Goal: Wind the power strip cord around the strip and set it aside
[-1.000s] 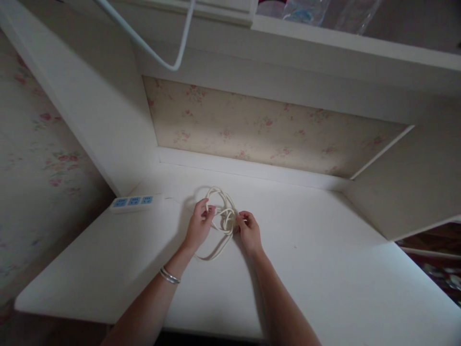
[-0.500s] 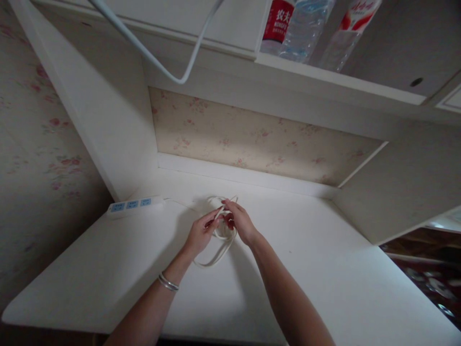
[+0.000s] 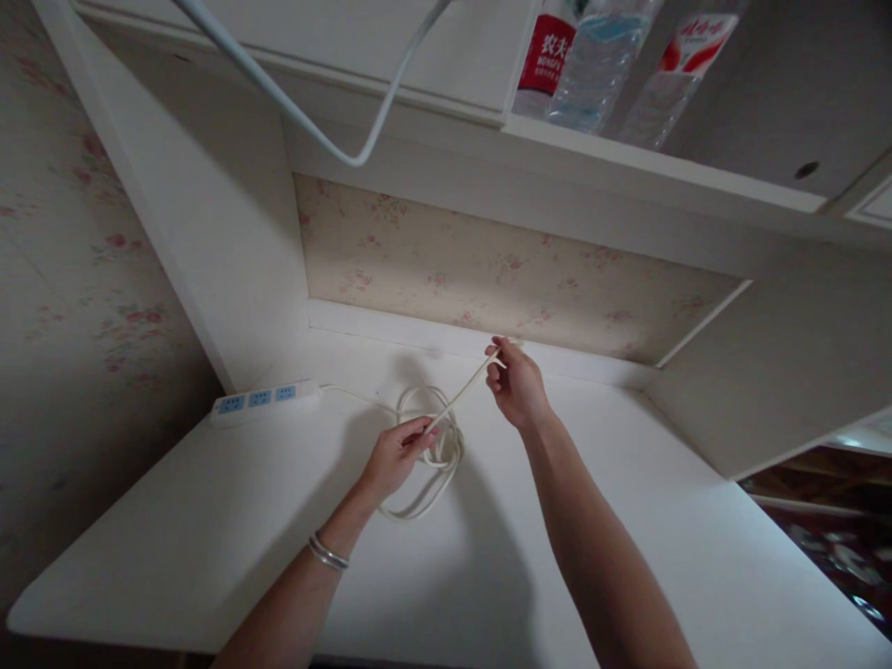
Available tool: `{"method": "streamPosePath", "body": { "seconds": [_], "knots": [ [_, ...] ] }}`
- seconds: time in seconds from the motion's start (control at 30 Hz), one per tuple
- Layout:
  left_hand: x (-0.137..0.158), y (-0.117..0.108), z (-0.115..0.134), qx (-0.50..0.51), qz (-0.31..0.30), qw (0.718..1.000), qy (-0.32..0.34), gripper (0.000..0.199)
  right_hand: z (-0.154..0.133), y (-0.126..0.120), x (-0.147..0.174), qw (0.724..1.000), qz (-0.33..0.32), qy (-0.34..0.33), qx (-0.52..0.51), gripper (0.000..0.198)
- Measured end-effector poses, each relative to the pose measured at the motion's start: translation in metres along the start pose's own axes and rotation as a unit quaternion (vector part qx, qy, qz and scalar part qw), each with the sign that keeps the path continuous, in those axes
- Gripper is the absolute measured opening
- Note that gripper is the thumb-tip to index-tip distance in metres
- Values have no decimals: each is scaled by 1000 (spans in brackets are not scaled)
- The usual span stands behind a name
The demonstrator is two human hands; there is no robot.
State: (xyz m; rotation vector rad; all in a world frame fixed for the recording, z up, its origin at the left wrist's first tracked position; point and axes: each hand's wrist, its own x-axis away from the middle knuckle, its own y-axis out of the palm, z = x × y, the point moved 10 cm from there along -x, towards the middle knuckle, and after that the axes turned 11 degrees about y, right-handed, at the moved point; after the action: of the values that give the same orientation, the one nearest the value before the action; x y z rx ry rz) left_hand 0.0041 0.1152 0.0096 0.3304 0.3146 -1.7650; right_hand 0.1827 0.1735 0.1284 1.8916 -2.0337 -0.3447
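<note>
My left hand [image 3: 397, 455], with bracelets at the wrist, pinches a white power cord [image 3: 460, 394] over the middle of the desk. Farther up and to the right, my right hand [image 3: 517, 383] is closed on the same cord, whose short end pokes out by the fingers. Between the two hands the cord runs straight and slanted. The rest of it lies in loose loops on the desk beneath and beside my left hand. From the loops it leads left to a white power strip [image 3: 265, 402] with blue sockets.
The white desk [image 3: 279, 557] has side panels and a floral back wall [image 3: 452, 260]. Overhead, a shelf holds several plastic bottles [image 3: 599, 65]. A pale bent rod or cable [image 3: 355, 160] hangs at the upper left. Dark, cluttered items show beyond the right edge.
My right hand has moved up and right, away from my left hand, drawing a length of cord straight between them. My left hand stays nearly in place.
</note>
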Motion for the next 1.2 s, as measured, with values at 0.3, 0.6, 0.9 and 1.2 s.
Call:
{"method": "streamPosePath", "body": {
  "seconds": [0.3,0.6,0.9,1.2],
  "knots": [
    [8,24,10,-151,-101,983,35,39,-23,-71,35,994,67,-88,-19,33],
    [4,19,13,-159,-79,983,37,29,59,-138,51,992,99,-34,-68,28],
    [17,40,-9,-182,-161,970,11,41,99,-174,49,988,144,-10,-57,27],
    [5,26,7,-145,-92,985,3,28,114,-175,44,988,155,-1,1,32]
  ]
}}
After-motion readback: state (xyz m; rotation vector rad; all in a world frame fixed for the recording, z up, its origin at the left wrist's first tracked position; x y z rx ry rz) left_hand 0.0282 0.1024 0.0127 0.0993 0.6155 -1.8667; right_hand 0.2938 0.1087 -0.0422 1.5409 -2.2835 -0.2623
